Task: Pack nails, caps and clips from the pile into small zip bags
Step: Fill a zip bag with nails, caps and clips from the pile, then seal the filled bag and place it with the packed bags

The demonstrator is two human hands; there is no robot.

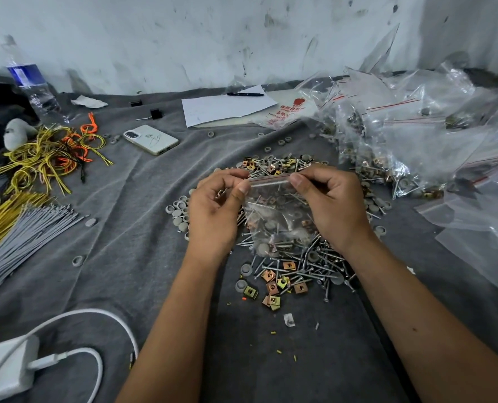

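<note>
A small clear zip bag (276, 210) with a red seal line hangs above the pile, holding nails, grey caps and copper clips. My left hand (215, 210) pinches the bag's top left corner between thumb and fingers. My right hand (332, 202) pinches the top right corner the same way. Beneath lies the pile (294, 266) of silver nails, grey round caps and brass-coloured square clips on the grey cloth (143, 228). More grey caps (179, 212) lie just left of my left hand.
Filled and empty zip bags (410, 135) are heaped at the right. A phone (151, 139), paper with a pen (227, 107), a water bottle (29, 82), yellow and orange wires (50, 155), grey ties (18, 239) and a white charger (6, 370) lie to the left.
</note>
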